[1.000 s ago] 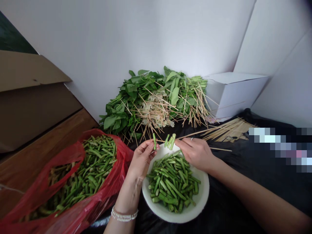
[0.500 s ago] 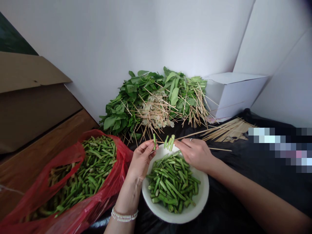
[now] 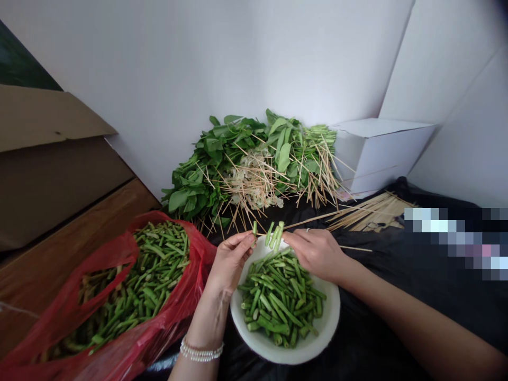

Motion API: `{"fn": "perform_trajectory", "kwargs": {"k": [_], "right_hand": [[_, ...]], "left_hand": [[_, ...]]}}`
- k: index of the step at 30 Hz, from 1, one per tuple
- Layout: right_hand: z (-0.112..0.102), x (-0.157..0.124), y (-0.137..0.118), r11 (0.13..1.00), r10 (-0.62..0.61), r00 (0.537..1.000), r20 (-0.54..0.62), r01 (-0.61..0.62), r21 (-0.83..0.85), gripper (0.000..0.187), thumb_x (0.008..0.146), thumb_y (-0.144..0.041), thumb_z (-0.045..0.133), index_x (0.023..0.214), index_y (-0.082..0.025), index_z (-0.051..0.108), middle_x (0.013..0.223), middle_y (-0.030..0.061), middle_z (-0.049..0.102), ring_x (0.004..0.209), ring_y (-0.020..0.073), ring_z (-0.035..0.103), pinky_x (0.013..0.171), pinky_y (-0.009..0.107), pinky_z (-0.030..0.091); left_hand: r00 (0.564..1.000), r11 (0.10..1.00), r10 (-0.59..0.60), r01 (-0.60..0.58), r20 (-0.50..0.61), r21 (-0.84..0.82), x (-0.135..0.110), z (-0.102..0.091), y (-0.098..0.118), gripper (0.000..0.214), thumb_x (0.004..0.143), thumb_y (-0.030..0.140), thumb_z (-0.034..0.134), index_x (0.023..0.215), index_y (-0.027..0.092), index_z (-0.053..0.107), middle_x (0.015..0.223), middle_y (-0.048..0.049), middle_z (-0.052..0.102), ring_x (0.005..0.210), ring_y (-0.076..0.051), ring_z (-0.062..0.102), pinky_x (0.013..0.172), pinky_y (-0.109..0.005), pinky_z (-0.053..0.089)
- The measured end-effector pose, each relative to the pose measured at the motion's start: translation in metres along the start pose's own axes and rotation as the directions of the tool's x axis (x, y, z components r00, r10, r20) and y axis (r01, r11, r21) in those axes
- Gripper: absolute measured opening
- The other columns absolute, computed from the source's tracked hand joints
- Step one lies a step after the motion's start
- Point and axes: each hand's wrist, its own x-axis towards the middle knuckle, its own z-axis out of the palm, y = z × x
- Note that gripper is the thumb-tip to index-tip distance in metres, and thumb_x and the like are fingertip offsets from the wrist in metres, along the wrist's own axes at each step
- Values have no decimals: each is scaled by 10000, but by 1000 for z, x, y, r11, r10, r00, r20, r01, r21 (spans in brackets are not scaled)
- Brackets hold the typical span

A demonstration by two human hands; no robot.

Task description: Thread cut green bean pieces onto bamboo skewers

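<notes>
Pinched between thumb and fingers of my left hand [image 3: 232, 259] is a short green bean piece [image 3: 254, 228], held upright at the tip of a thin wooden skewer. My right hand [image 3: 319, 254] is closed around that skewer [image 3: 357, 248], whose back end sticks out to the right. Several bean pieces [image 3: 276, 236] are threaded on it side by side, just left of my right fingers. Below both hands stands a white bowl [image 3: 291, 357] holding many cut green beans [image 3: 278, 301]. Whether the skewer tip has gone through the left piece I cannot tell.
A red plastic bag [image 3: 200, 254] full of cut beans lies open on the left. Skewered leafy greens [image 3: 222, 140] are heaped by the wall. Loose skewers [image 3: 367, 211] lie at right, near a white box [image 3: 387, 151]. A cardboard box [image 3: 51, 153] stands far left.
The bean piece in my left hand has shifted slightly right, towards the others on the skewer. The skewer's back end has moved a little left.
</notes>
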Motion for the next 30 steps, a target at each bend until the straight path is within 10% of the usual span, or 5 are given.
{"fn": "perform_trajectory", "kwargs": {"k": [30], "right_hand": [[7, -3, 3, 980, 19, 998, 66, -32, 195, 284, 901, -63, 397, 1041, -117, 638, 782, 44, 636, 696, 148, 572, 666, 265, 432]], "left_hand": [[997, 991, -62, 55, 51, 125, -2, -5, 3, 256, 562, 276, 899, 746, 148, 776, 657, -21, 723, 549, -84, 587, 589, -217, 498]]}}
